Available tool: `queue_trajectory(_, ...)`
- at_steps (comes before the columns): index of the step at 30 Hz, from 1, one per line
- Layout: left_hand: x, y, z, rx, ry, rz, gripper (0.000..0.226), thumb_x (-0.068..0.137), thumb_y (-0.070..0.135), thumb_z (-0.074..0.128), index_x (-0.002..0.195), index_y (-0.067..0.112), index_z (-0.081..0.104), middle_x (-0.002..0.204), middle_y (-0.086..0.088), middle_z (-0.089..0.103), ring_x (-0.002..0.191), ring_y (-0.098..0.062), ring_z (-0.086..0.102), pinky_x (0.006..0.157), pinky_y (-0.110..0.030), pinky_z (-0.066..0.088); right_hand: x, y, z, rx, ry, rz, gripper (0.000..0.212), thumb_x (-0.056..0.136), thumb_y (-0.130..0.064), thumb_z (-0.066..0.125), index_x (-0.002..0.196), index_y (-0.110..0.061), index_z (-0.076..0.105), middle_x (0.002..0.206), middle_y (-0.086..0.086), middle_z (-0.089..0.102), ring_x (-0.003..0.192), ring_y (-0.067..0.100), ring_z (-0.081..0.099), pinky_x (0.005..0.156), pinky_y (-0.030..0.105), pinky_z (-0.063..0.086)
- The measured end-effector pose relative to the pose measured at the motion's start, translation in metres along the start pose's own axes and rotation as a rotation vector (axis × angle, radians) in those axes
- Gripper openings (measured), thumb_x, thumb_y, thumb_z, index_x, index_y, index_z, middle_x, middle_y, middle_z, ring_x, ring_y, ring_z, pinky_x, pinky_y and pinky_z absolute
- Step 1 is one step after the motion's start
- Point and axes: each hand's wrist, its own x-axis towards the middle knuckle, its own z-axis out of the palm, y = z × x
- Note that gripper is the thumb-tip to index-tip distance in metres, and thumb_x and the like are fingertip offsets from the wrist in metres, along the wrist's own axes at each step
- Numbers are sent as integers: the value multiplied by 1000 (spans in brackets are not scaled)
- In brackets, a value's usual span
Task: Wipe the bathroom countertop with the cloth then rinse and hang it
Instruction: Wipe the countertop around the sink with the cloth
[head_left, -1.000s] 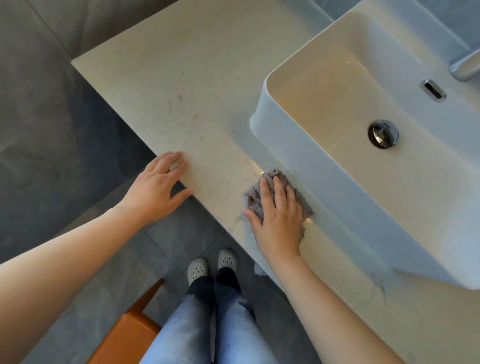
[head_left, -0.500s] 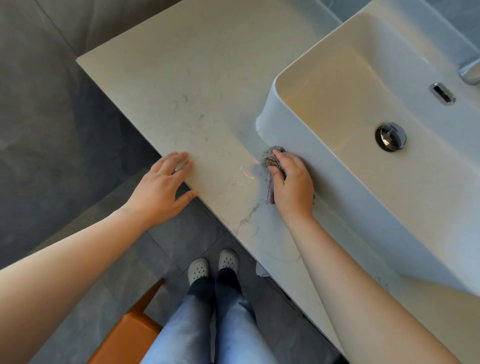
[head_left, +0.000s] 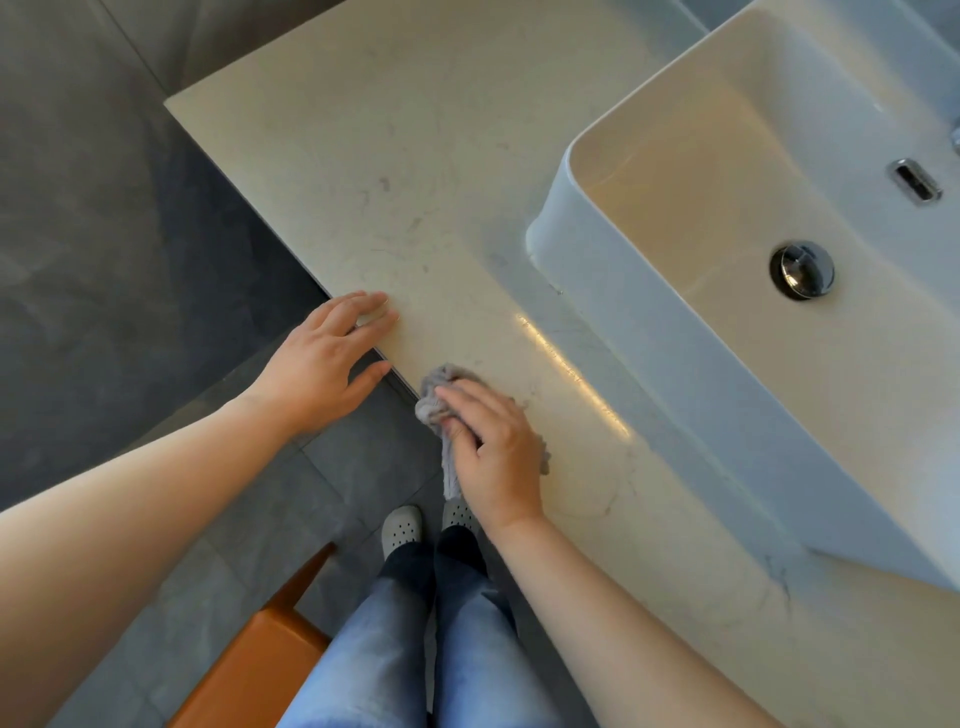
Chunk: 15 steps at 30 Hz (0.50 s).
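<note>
Back from the sink (head_left: 649, 332), right hand (head_left: 493, 457) clutches cloth (head_left: 434, 400) at countertop (head_left: 415, 182) edge.

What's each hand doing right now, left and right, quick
Left hand: open, holding nothing, fingers resting on the countertop edge.
Right hand: closed on the grey cloth, pressing it onto the countertop near the front edge.

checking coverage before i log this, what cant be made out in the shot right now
Head view only:
- Chrome tap: cut off by the right edge.
- Crumpled grey cloth: mostly hidden under the right hand.
- White rectangular basin: its right end runs out of frame.
- Beige marble countertop: the stretch behind the basin is hidden.
- Orange seat: cut by the bottom edge.
</note>
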Motion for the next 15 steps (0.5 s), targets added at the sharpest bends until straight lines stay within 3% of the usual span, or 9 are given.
queue_trajectory(4,0,0,-3,18,0,2,61,89,46,32,139,16,47,146,-7,41,135,-28,35,109,-34,25,-2,-14,-27,452,-97,277,29,82,-2,69,107,-17,73,114,-7,68,109,3,61,100,29,47)
queue_trajectory(6,-1,2,-2,-2,7,-18,61,88,47,31,139,16,47,147,-7,40,136,-28,35,109,-35,27,5,-13,-50,499,-6,312,31,82,-1,69,107,-19,72,112,-5,70,106,2,63,97,24,48)
queue_trajectory(10,-1,5,-1,-16,-4,-41,63,88,49,31,141,17,44,149,-6,37,137,-27,32,109,-38,30,43,13,-72,246,208,213,34,85,-5,66,117,-17,66,116,-7,65,107,-3,59,97,18,45)
queue_trajectory(13,-1,8,-2,-1,-3,-51,64,87,49,32,141,16,43,149,-6,37,138,-27,31,110,-34,25,65,42,-59,-154,184,81,40,87,-18,61,126,-12,60,135,5,56,125,20,49,106,42,39)
queue_trajectory(15,-1,10,-3,0,4,-62,61,88,46,37,140,15,45,149,-7,38,137,-27,32,111,-33,24,63,52,-48,-347,139,43,49,89,-33,58,133,-12,54,143,10,48,130,29,44,107,48,36)
